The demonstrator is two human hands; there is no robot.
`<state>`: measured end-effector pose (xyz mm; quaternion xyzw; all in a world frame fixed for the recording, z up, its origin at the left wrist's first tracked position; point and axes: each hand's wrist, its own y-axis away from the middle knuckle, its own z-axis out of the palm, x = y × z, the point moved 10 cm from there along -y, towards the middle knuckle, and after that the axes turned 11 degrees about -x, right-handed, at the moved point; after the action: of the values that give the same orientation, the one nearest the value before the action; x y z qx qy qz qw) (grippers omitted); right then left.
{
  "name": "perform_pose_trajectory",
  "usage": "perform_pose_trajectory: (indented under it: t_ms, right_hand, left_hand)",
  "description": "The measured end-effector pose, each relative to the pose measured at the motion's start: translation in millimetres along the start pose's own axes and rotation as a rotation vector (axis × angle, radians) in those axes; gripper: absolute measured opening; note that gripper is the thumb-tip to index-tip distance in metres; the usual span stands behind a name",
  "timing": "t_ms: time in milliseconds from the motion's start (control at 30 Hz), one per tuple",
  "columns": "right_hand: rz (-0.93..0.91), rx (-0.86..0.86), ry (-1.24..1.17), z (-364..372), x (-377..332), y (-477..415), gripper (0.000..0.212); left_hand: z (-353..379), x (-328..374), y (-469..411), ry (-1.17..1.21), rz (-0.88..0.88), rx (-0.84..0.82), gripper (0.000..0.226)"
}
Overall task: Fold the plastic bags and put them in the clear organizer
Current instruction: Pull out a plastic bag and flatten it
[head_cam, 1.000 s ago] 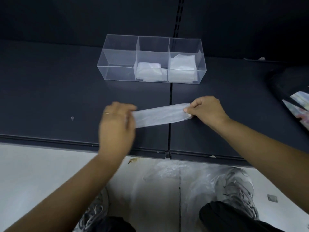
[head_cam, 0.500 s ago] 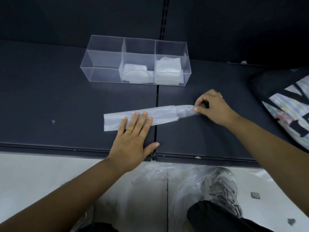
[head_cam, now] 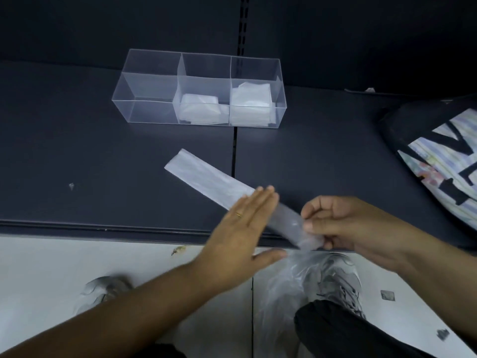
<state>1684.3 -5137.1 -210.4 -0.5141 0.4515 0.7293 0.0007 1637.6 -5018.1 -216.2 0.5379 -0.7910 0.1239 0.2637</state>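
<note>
Bag strip (head_cam: pixel 206 177) has swung: half a second ago it lay roughly level across the shelf (head_cam: pixel 77 151), now it runs diagonally, far end up-left near the shelf seam, near end down-right hanging past the shelf's front edge. My right hand (head_cam: pixel 343 223) has pulled in toward me and pinches that near end between thumb and fingers, lifted off the shelf. My left hand (head_cam: pixel 240 228) was flat on the middle of the strip with fingers spread; now it's flat with fingers together, open, holding nothing, lying over the strip just beside the right hand. Blurred, so can't tell if it's pressing down or just above. Clear organizer (head_cam: pixel 198 91) sits at the back of the shelf, well apart from the strip, same contents as before: left compartment bare, one folded bag (head_cam: pixel 200 109) in the middle, another folded bag (head_cam: pixel 251 104) in the right. Printed dark bag (head_cam: pixel 438 156) at the right edge shows more than earlier. Loose plastic (head_cam: pixel 289 280) on the floor below by my shoe (head_cam: pixel 338 277).
</note>
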Motion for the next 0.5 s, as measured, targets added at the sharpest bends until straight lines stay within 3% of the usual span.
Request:
perform_pose_trajectory:
  t_ms: [67, 133, 233, 267, 400, 433, 500]
  right_hand:
    - [-0.028, -0.125, -0.027, 21.4, -7.9, 9.7, 0.012]
    - [-0.092, -0.142, -0.002, 22.5, -22.0, 11.7, 0.016]
    - [-0.322, 0.107, 0.223, -15.5, -53.9, 4.7, 0.028]
    - [-0.377, 0.107, 0.239, -19.5, -60.3, -2.6, 0.037]
    - [-0.321, -0.339, 0.032, 25.0, -47.6, -48.8, 0.085]
    - [-0.288, -0.378, 0.070, 34.3, -42.8, -56.4, 0.082]
    - [-0.250, -0.371, 0.204, 46.6, -32.9, -70.2, 0.056]
  left_hand:
    - [-4.6, 17.5, 3.1, 0.191, 0.017, 0.095, 0.070]
    - [-14.3, 13.8, 6.1, 0.483, -0.031, 0.176, 0.048]
    - [-21.6, -4.7, 6.6, 0.912, -0.147, 0.196, 0.027]
    - [-23.6, -10.4, 6.1, 1.005, -0.184, 0.184, 0.026]
    - [-20.7, -37.8, 4.5, 1.364, -0.294, 0.159, 0.028]
    - [-18.9, -45.8, 4.7, 1.439, -0.320, 0.168, 0.031]
    - [-17.2, -59.0, 4.5, 1.519, -0.328, 0.177, 0.034]
